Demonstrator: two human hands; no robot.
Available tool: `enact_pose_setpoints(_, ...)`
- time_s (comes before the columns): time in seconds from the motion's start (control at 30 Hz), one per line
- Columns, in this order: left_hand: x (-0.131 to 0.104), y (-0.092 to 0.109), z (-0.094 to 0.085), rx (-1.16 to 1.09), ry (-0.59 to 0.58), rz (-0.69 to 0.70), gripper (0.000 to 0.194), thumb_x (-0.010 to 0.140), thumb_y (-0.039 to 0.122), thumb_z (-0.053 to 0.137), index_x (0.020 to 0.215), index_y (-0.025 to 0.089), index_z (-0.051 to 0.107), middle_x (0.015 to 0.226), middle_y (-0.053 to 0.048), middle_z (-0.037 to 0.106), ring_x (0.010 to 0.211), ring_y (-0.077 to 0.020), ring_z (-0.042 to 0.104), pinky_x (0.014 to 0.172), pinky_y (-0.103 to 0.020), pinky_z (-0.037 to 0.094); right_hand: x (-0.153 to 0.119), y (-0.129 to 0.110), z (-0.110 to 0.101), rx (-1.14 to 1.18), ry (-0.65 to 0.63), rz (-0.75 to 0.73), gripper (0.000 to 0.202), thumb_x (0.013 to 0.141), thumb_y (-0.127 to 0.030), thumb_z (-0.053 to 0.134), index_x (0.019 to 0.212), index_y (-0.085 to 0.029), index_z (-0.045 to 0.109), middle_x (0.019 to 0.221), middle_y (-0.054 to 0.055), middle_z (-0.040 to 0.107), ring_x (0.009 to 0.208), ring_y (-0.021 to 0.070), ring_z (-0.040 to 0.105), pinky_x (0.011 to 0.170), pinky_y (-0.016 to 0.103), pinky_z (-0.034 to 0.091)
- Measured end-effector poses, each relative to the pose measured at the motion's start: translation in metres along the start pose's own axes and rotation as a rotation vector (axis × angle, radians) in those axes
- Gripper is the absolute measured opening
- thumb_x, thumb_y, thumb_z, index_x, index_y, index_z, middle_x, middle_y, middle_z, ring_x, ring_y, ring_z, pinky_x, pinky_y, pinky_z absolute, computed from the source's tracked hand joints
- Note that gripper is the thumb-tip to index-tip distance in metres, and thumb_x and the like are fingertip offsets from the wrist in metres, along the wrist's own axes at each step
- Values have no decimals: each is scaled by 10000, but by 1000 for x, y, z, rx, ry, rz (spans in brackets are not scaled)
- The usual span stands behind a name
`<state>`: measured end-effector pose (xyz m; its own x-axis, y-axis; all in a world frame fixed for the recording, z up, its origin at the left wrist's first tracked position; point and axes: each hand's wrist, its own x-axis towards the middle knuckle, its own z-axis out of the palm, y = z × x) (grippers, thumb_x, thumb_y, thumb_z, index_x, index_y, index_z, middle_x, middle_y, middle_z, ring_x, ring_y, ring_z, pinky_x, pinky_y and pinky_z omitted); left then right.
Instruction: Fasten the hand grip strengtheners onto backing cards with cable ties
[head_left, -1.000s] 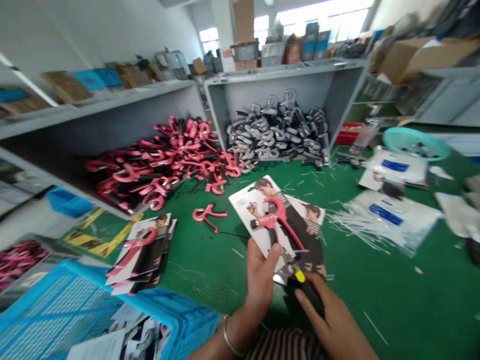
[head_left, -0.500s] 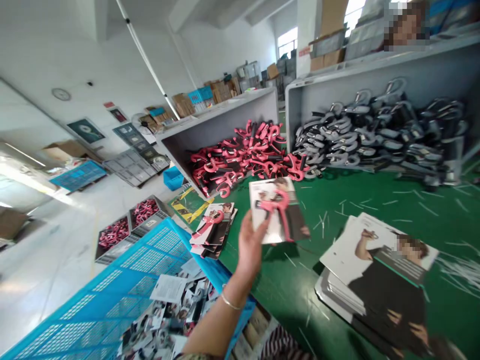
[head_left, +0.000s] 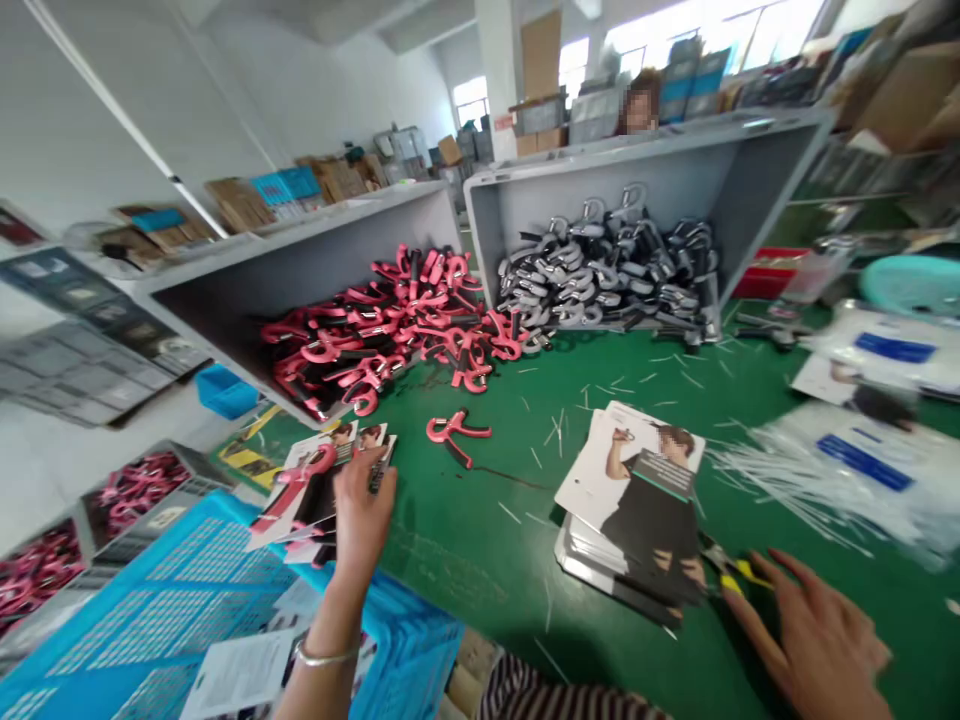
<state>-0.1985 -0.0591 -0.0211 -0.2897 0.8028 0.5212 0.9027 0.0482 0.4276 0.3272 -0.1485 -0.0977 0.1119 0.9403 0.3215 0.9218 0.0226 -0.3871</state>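
Note:
My left hand (head_left: pixel 364 505) lies over a small pile of printed cards (head_left: pixel 289 500) with pink-and-black hand grip exercisers on them, at the table's left edge. Its fingers are apart and hide part of the pile. A loose pink hand grip exerciser (head_left: pixel 456 436) rests on the green table to the right of it. At the lower right, my right hand (head_left: pixel 817 625) is open, thumb and index finger beside yellow-handled cutters (head_left: pixel 727 570); whether it touches them I cannot tell. Close to the cutters sits a stack of printed cards (head_left: pixel 637 510).
Tilted grey bins hold pink exercisers (head_left: pixel 405 320) and grey-and-black ones (head_left: pixel 600 265). White cable ties (head_left: pixel 780 480) and plastic bags (head_left: pixel 870 465) lie at the right. A blue crate (head_left: pixel 187 570) with carded items stands below the left edge. A person (head_left: pixel 637 105) is behind the bins.
My left hand has carried a carded exerciser left to the small pile and spread its fingers. My right hand has come into view beside the cutters. The view has turned right.

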Motion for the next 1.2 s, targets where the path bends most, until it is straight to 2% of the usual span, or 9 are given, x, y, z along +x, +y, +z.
enact_pose_setpoints(0.07, 1, 28, 47, -98, -149, -26, 417, 879, 401, 524, 1200, 144, 593, 1175, -143, 639, 1152, -282, 561, 1026, -434, 409, 6, 2, -4, -54, 27, -8, 619, 897, -652, 346, 1223, -182, 585, 1304, 204, 559, 1204, 440, 517, 994, 646, 356)
enact_pose_setpoints(0.17, 9, 52, 102, -27, -180, -183, 552, 832, 382, 579, 1283, 71, 511, 1220, -209, 591, 1200, -324, 519, 1028, -479, 393, 2, 9, -17, -26, 26, -31, 507, 923, -564, 391, 1227, -208, 586, 1264, 161, 611, 1168, 382, 565, 979, 584, 387)
enact_pose_setpoints(0.3, 12, 54, 129, -23, -206, -179, 465, 791, 213, 537, 1229, 59, 557, 1241, -227, 546, 1221, -354, 486, 1047, -514, 367, -11, 19, -28, 115, -93, -9, 370, 932, -497, 462, 1116, -240, 653, 1115, 105, 692, 1076, 312, 616, 942, 502, 449)
enact_pose_setpoints(0.4, 5, 46, 132, -70, -244, -61, 437, 775, 179, 502, 1197, 111, 597, 1217, -176, 564, 1209, -320, 494, 1066, -467, 376, 4, 18, -30, 164, -97, 104, 334, 948, -453, 459, 1101, -221, 643, 1108, 107, 677, 1039, 279, 618, 936, 460, 476)
enact_pose_setpoints(0.53, -5, 54, 137, -199, -339, 126, 405, 837, 213, 443, 1202, 151, 606, 1239, -138, 590, 1177, -282, 525, 1066, -438, 391, 65, 9, -25, 92, -119, 101, 255, 961, -356, 433, 1031, -191, 614, 1045, 105, 652, 941, 235, 626, 872, 379, 507)
enact_pose_setpoints(0.73, -6, 129, 126, -186, -274, 165, 334, 909, 260, 439, 1149, 156, 646, 1264, -164, 599, 1219, -336, 494, 1043, -527, 349, 149, 8, 1, -95, -170, 142, 176, 949, -266, 482, 1027, -180, 614, 1073, 117, 610, 962, 240, 608, 832, 350, 472)
enact_pose_setpoints(0.93, -33, 202, 104, -496, -755, 59, 346, 920, 454, 477, 1030, 168, 638, 827, -49, 655, 761, -214, 615, 720, -330, 474, 163, 24, 6, -184, -217, 190, 202, 970, -313, 477, 975, -200, 644, 1039, 94, 606, 826, 205, 613, 633, 283, 410)
enact_pose_setpoints(1.07, -59, 218, 94, -501, -773, -5, 284, 921, 454, 477, 901, 195, 593, 671, 15, 569, 635, -184, 564, 633, -285, 422, 162, 28, 3, -183, -249, 152, 177, 949, -322, 528, 949, -205, 661, 1033, 81, 623, 815, 197, 611, 614, 270, 395)
enact_pose_setpoints(1.2, -80, 214, 80, -528, -780, -117, 297, 907, 488, 498, 892, 206, 587, 650, 12, 590, 611, -192, 577, 606, -278, 423, 173, 29, -8, -153, -208, 121, 226, 976, -309, 468, 950, -189, 658, 1022, 90, 639, 871, 208, 613, 715, 301, 441)
